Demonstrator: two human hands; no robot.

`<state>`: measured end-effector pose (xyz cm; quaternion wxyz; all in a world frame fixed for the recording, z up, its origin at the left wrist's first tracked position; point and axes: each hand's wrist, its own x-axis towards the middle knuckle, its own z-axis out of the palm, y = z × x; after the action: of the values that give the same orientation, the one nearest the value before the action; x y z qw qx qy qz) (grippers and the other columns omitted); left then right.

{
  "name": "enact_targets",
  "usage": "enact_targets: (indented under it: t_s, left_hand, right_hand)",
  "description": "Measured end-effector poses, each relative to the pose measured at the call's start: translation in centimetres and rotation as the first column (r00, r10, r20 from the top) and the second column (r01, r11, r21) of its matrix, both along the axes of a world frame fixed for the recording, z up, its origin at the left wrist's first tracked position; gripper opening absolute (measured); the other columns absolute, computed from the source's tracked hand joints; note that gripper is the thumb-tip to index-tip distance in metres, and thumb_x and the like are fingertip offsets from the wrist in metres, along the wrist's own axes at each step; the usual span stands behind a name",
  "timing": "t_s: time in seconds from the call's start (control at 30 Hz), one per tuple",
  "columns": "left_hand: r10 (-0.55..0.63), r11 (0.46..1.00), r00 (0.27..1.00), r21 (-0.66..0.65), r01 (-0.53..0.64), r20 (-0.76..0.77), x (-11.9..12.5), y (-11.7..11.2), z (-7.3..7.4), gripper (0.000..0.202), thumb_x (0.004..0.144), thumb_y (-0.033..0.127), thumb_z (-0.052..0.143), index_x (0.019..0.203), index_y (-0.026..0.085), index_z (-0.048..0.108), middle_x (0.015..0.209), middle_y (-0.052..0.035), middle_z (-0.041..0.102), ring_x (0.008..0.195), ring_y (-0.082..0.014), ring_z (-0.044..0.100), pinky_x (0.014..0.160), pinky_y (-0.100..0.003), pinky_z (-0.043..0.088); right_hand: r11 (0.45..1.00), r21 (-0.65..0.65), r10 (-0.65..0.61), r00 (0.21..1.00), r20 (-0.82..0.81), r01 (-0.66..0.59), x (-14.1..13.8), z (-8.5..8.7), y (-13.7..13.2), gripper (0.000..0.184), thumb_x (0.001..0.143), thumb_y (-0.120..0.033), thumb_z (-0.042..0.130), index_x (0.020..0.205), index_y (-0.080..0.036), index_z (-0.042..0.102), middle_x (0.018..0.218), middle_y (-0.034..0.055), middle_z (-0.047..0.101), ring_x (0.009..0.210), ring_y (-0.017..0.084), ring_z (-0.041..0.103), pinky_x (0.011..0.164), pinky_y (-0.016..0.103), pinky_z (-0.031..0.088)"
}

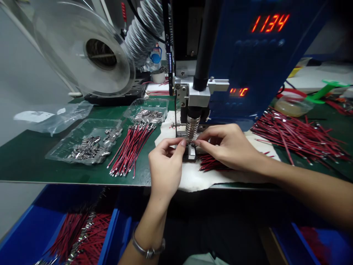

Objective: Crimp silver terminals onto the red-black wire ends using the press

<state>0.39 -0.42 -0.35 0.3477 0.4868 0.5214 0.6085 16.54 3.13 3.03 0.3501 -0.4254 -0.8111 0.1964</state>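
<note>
Thumb and fingers of my left hand (166,167) are pinched just left of the small metal fixture (191,151) under the machine's spring-wrapped head (192,127). From the other side, my right hand (231,147) pinches close to the same spot. Whatever is between the fingertips of either hand is too small to make out. Beneath my right hand lies a bundle of red and black wires (211,162) on a white cloth (197,180). A bunch of wires with metal ends (131,149) rests to the left of my left hand.
Two clear plastic trays, a nearer one (59,151) and a farther one (129,107), contain small metal parts. A large clear reel (63,48) stands behind them. The blue machine housing (248,55) shows red digits. More wires (300,136) are piled at right. Blue bins (35,221) sit below the table edge.
</note>
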Motion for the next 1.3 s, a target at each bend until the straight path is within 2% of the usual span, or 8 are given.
enact_targets:
  t_s: [0.27, 0.4, 0.6, 0.73, 1.03, 1.3]
  left_hand:
    - [-0.022, 1.000, 1.000, 0.009, 0.022, 0.014, 0.0, 0.0, 0.0, 0.023, 0.080, 0.033, 0.069, 0.091, 0.013, 0.071, 0.083, -0.0081, 0.068, 0.076, -0.0161, 0.063, 0.063, -0.022, 0.047]
    - [-0.018, 1.000, 1.000, 0.006, 0.018, 0.010, 0.0, 0.0, 0.1, 0.021, 0.080, 0.032, 0.069, 0.090, 0.013, 0.071, 0.084, -0.0080, 0.069, 0.077, -0.0161, 0.063, 0.063, -0.022, 0.047]
    - [-0.024, 1.000, 1.000, 0.015, 0.024, 0.007, -0.1, 0.0, -0.1, 0.020, 0.081, 0.031, 0.069, 0.090, 0.014, 0.070, 0.079, -0.0060, 0.068, 0.077, -0.0152, 0.063, 0.066, -0.021, 0.048]
    - [-0.026, 0.999, 1.000, 0.021, 0.026, 0.016, -0.1, 0.1, -0.1, 0.019, 0.080, 0.031, 0.070, 0.088, 0.014, 0.071, 0.083, -0.0060, 0.070, 0.077, -0.0138, 0.063, 0.067, -0.020, 0.048]
    - [-0.002, 1.000, 1.000, 0.013, 0.002, 0.009, -0.1, 0.1, 0.1, 0.022, 0.080, 0.035, 0.070, 0.084, 0.014, 0.069, 0.081, -0.0061, 0.069, 0.072, -0.0129, 0.061, 0.062, -0.020, 0.047]
    - [-0.015, 1.000, 1.000, 0.011, 0.015, -0.016, -0.2, -0.2, -0.1, 0.018, 0.080, 0.032, 0.070, 0.085, 0.015, 0.070, 0.083, -0.0058, 0.069, 0.076, -0.0137, 0.062, 0.064, -0.020, 0.047]
  right_hand:
    - [1.000, 0.022, 0.007, 1.000, 0.015, -0.007, 0.2, 0.1, -0.1, 0.014, 0.082, -0.024, 0.063, 0.078, -0.015, 0.073, 0.071, 0.0008, 0.069, 0.057, 0.009, 0.056, 0.053, 0.021, 0.039]
    - [0.996, 0.069, 0.053, 0.998, 0.035, -0.055, 0.3, 0.1, 0.2, 0.012, 0.083, -0.021, 0.063, 0.079, -0.014, 0.073, 0.069, 0.0003, 0.068, 0.056, 0.008, 0.054, 0.051, 0.020, 0.039]
    - [0.944, 0.284, 0.142, 0.984, 0.108, -0.168, 0.8, -0.2, 1.0, 0.012, 0.083, -0.017, 0.062, 0.082, -0.011, 0.072, 0.074, 0.0044, 0.068, 0.064, 0.011, 0.059, 0.058, 0.022, 0.043]
    - [0.909, 0.349, 0.178, 0.970, 0.168, -0.227, 1.4, -0.4, 1.4, 0.014, 0.085, -0.020, 0.062, 0.087, -0.012, 0.073, 0.079, 0.0055, 0.068, 0.067, 0.013, 0.060, 0.060, 0.024, 0.043]
    - [0.897, 0.314, 0.243, 0.940, 0.241, -0.312, 1.8, 0.0, 1.6, 0.017, 0.088, -0.019, 0.056, 0.086, -0.010, 0.070, 0.074, 0.0061, 0.063, 0.062, 0.011, 0.055, 0.057, 0.024, 0.040]
    - [0.889, 0.300, 0.298, 0.934, 0.195, -0.347, 1.7, -0.2, 1.8, 0.015, 0.086, -0.015, 0.059, 0.095, -0.011, 0.069, 0.082, 0.0067, 0.067, 0.069, 0.012, 0.060, 0.064, 0.022, 0.044]
